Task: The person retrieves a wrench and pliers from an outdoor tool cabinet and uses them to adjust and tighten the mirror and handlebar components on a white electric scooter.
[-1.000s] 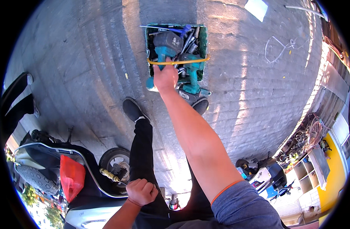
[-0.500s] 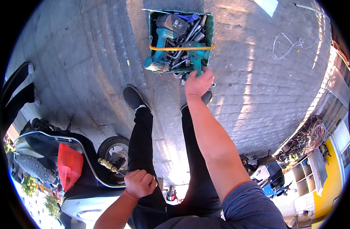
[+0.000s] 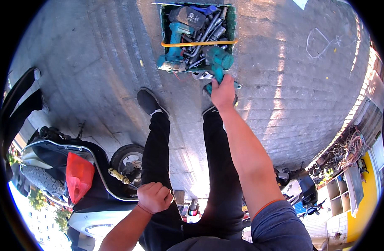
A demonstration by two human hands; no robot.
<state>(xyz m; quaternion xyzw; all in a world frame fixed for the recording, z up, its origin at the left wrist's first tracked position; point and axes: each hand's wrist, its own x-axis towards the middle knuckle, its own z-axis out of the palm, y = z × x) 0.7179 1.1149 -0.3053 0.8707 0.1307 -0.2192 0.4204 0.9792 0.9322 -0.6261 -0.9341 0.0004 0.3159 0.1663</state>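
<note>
My right hand (image 3: 223, 92) is closed around the handle of a teal cordless power tool (image 3: 219, 58), whose head overlaps the near right corner of a green basket (image 3: 231, 25). Below the tool, an adjustable wrench (image 3: 202, 75) lies by the basket's near side, partly hidden by my hand. A second teal cordless tool (image 3: 175, 44) with a dark battery rests in the basket's left side, beside several metal wrenches and sockets (image 3: 211, 31). The basket's yellow handle (image 3: 200, 43) crosses over them. My left hand (image 3: 155, 196) is a fist over my left thigh, with nothing visible in it.
My dark shoes (image 3: 150, 101) stand on grey paving just before the basket. At left is a scooter (image 3: 95, 217) with a red bag (image 3: 79, 178) on it and a wheel (image 3: 129, 163) nearby. A white cord (image 3: 319, 56) lies at right. Another person's legs (image 3: 22, 96) show at far left.
My right hand has drawn the teal power tool partly out of the basket, exposing more of the wrench below. The left fist stays in place. The view has shifted slightly.
</note>
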